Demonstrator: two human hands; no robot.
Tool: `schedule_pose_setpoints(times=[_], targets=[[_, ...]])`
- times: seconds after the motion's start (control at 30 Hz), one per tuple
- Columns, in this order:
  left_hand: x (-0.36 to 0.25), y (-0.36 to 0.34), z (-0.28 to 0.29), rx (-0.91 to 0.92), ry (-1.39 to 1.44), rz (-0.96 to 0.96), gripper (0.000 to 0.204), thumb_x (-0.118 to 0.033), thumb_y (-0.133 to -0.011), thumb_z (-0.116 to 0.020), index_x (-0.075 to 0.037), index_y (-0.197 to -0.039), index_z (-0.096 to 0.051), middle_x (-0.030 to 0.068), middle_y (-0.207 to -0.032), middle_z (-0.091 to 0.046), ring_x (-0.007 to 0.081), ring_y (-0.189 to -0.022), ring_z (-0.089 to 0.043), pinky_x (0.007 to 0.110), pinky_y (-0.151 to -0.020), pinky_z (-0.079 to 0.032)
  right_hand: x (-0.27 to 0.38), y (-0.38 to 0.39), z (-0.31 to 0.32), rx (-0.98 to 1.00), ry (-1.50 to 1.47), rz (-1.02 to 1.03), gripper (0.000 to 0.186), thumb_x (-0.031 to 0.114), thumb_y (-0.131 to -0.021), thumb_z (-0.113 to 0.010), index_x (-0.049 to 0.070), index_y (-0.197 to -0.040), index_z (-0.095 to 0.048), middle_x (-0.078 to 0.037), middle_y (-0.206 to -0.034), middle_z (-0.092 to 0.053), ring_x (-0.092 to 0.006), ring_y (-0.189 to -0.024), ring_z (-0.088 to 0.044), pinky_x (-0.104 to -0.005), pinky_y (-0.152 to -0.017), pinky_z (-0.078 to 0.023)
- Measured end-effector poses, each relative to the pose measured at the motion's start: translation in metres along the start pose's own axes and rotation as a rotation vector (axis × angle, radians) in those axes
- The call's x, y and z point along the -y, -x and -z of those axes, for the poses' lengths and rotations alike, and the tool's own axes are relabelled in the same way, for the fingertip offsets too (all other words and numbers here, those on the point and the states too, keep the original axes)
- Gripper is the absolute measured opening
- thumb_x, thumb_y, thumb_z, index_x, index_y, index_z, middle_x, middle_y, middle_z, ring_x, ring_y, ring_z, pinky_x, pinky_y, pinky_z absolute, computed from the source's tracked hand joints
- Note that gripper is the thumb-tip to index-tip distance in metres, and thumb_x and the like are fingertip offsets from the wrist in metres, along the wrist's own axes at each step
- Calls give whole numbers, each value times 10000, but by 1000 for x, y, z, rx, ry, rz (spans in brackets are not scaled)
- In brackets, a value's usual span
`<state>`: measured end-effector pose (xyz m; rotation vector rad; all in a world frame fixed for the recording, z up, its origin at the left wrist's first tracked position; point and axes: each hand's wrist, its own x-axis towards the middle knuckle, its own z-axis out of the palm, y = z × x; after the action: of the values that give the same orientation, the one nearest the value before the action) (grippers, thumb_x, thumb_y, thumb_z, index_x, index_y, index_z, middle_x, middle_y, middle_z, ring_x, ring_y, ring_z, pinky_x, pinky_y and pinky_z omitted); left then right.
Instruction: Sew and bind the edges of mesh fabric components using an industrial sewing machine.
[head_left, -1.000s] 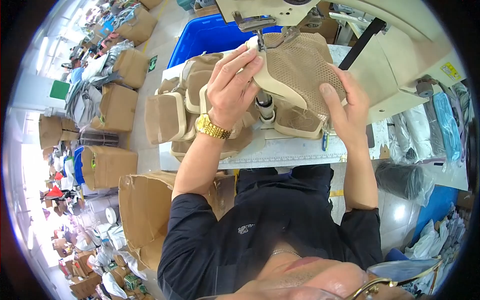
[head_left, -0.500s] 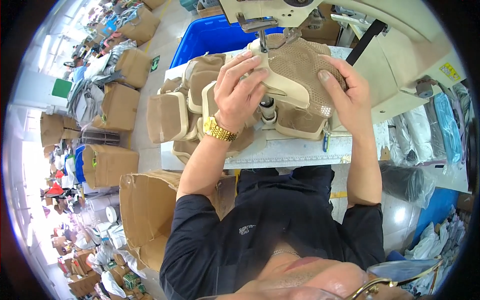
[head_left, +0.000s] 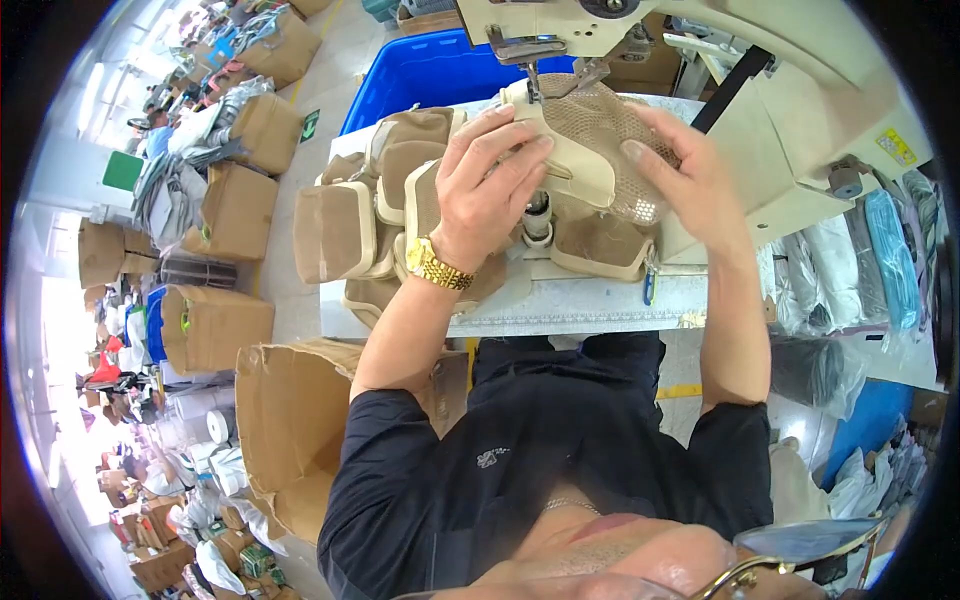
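A tan mesh piece with cream binding (head_left: 575,165) lies under the presser foot of the cream sewing machine (head_left: 532,88). My left hand (head_left: 485,180), with a gold watch on the wrist, presses its curled fingers on the binding just left and in front of the foot, gripping the piece. My right hand (head_left: 690,170) holds the mesh side at the right, thumb on top and fingers curved over its far edge. Several similar tan and cream pieces (head_left: 330,230) are piled on the table at the left and under the arm of the machine.
Beyond the table (head_left: 610,320) sits a blue bin (head_left: 400,70). An open cardboard box (head_left: 290,420) stands left of my lap. Cartons with fabric (head_left: 215,325) fill the left side of the room. Wrapped rolls (head_left: 890,260) lie at the right, beside the machine's body (head_left: 820,120).
The piece has shifted a little right under the foot. My left hand has moved slightly right along with it. My right hand has shifted upward, its fingers higher on the mesh.
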<state>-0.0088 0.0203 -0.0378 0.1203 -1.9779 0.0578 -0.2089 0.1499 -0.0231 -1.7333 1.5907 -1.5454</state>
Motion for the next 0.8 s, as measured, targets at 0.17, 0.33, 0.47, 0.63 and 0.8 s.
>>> schedule_pose_setpoints(times=[0.17, 0.33, 0.47, 0.63, 0.8], targets=[[5, 0, 2, -2, -15, -21, 261, 2, -675, -766, -72, -924, -738, 62, -1021, -677, 266, -1045, -640, 369, -888, -552, -2, 7, -14, -61, -187, -79, 369, 122, -920, -627, -25, -1255, -581, -78, -1111, -662, -126, -1010, -590, -265, -904, -461], [7, -3, 0, 3, -9, -10, 236, 9, -710, -756, -67, -933, -734, 80, -1037, -672, 278, -1048, -653, 364, -850, -567, -1, 0, -9, -44, -206, -55, 360, 143, -921, -614, 3, -1253, -597, -40, -985, -683, -87, -849, -617, -237, -765, -507], [4, -2, 0, 1, 68, 70, 252, 51, -731, -724, -68, -953, -750, 108, -1061, -651, 281, -1059, -652, 348, -845, -552, 6, -4, 2, 44, -179, -227, 369, 179, -916, -604, 33, -1254, -605, -1, -874, -672, -37, -662, -584, -201, -543, -491], [-4, -8, 7, 8, -34, 120, 239, 22, -748, -733, -87, -960, -744, 100, -1021, -632, 252, -916, -657, 338, -724, -534, 7, -17, 15, 132, -76, -188, 392, 187, -900, -606, 31, -1260, -600, 0, -823, -653, -8, -624, -549, -180, -490, -451], [-25, -9, 5, 22, -19, 259, 205, -20, -801, -716, -80, -998, -723, 88, -903, -634, 226, -721, -606, 339, -608, -476, 19, -37, 27, 230, -24, -114, 425, 125, -894, -605, 2, -1298, -561, -17, -954, -648, -50, -838, -575, -212, -744, -470]])
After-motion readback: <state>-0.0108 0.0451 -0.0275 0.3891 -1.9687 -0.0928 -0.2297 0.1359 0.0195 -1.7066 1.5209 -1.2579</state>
